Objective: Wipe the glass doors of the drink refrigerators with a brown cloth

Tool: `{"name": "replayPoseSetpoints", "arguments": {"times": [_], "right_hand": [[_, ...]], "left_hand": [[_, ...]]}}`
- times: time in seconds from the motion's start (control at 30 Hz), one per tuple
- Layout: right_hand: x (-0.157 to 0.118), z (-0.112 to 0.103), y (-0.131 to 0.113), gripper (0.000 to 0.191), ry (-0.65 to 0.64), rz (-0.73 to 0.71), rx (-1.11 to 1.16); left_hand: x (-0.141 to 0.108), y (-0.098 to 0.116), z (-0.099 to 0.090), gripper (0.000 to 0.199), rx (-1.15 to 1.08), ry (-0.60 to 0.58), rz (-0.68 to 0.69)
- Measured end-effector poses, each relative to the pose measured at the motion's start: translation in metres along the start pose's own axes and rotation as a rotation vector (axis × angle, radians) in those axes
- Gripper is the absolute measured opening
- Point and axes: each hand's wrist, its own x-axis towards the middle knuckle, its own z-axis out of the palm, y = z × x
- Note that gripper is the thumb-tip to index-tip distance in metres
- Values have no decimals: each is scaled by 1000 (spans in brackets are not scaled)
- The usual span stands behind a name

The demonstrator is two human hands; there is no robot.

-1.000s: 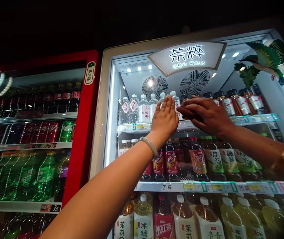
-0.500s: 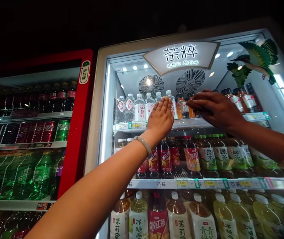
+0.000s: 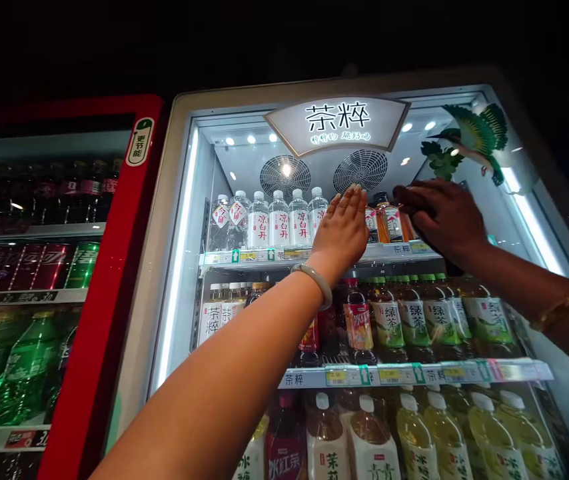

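Observation:
My left hand [image 3: 343, 227], with a pale stone bangle [image 3: 314, 280] at the wrist, is raised before a lit drinks fridge. Its fingers are stretched out and held together, pointing up, and nothing shows in it. To its right is my right hand [image 3: 442, 217], dark against the light, a gold bangle [image 3: 564, 310] on the wrist. Its fingers reach left, loosely bent, with the thumb apart; I make out nothing held. Behind the hands stand water bottles [image 3: 279, 220] with white labels and amber bottles [image 3: 393, 220] on the upper shelf [image 3: 244, 259]. My hands hide part of that row.
Green tea bottles [image 3: 414, 317] and an iced red tea bottle [image 3: 359, 320] fill the middle shelf. Larger bottles [image 3: 437, 427] stand below. A fan-shaped sign [image 3: 337, 127] and a bird decoration [image 3: 484, 137] are at the top. A red-framed fridge [image 3: 99, 320] stands left.
The view has swung, so the fridges sit further left in the picture. My left hand now appears further right, nearer my right hand. Both hands stay raised.

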Motion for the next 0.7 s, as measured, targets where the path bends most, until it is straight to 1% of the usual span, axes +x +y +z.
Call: {"name": "replayPoseSetpoints", "arguments": {"times": [0.07, 0.13, 0.2, 0.23, 0.3, 0.33, 0.37, 0.43, 0.47, 0.5, 0.53, 0.57, 0.6, 0.67, 0.7], "right_hand": [[12, 10, -7, 51, 62, 76, -23], [14, 24, -26, 51, 70, 73, -15], [3, 29, -40, 49, 32, -14, 16], [-5, 27, -41, 48, 1, -85, 41], [-15, 16, -30, 47, -64, -227, 92], [-15, 10, -20, 47, -81, -263, 106], [-12, 4, -10, 48, -81, -249, 101], [0, 2, 4, 51, -24, -92, 50], [7, 4, 6, 52, 18, -4, 23], [11, 8, 3, 53, 51, 56, 7], [12, 13, -3, 52, 68, 74, 5], [9, 17, -11, 51, 65, 50, 16], [2, 18, -17, 50, 41, -14, 37], [-20, 11, -19, 48, -59, -204, 98], [-31, 3, -13, 47, -121, -317, 139]], "left_hand": [[-2, -1, 1, 63, 15, 26, -1], [-2, -1, 2, 62, 23, 51, -5], [-2, -1, 2, 61, 30, 64, -9], [-2, 0, 3, 61, 33, 67, -11], [-2, 0, 4, 61, 28, 66, -16], [-2, 1, 4, 61, 22, 65, -20], [-2, 1, 5, 61, 16, 65, -25], [-2, 2, 6, 60, 10, 64, -39], [-2, 2, 6, 60, 10, 60, -44], [-2, 2, 5, 61, 13, 53, -46], [-2, 2, 5, 61, 15, 45, -48], [-2, 3, 4, 61, 18, 38, -49], [-2, 3, 3, 61, 21, 32, -49], [-3, 3, 2, 61, 26, 25, -50], [-3, 3, 1, 61, 29, 22, -51]]}}
